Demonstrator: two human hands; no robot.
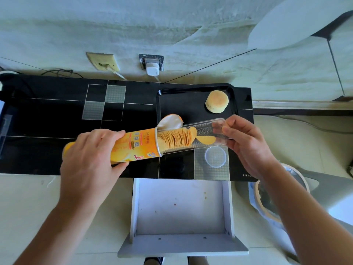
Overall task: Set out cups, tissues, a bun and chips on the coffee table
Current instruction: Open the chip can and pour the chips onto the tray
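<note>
My left hand (91, 155) grips an orange chips can (133, 146), held lying nearly flat above the black coffee table (57, 111). A stack of chips (177, 139) slides out of the can's open mouth into a clear plastic tray (206, 133). My right hand (246, 142) holds that tray by its far end. The can's peeled foil seal (171, 121) sticks up at the mouth. A round bun (217, 101) lies in the far right corner of a black tray (191, 88) on the table. A clear round lid (215, 156) lies on the table under the tray.
An open white drawer (181, 207) juts out below the table's front edge. A bin with a liner (267, 197) stands on the floor at the right. Wall sockets and a plugged-in charger (152, 68) with cables sit behind the table.
</note>
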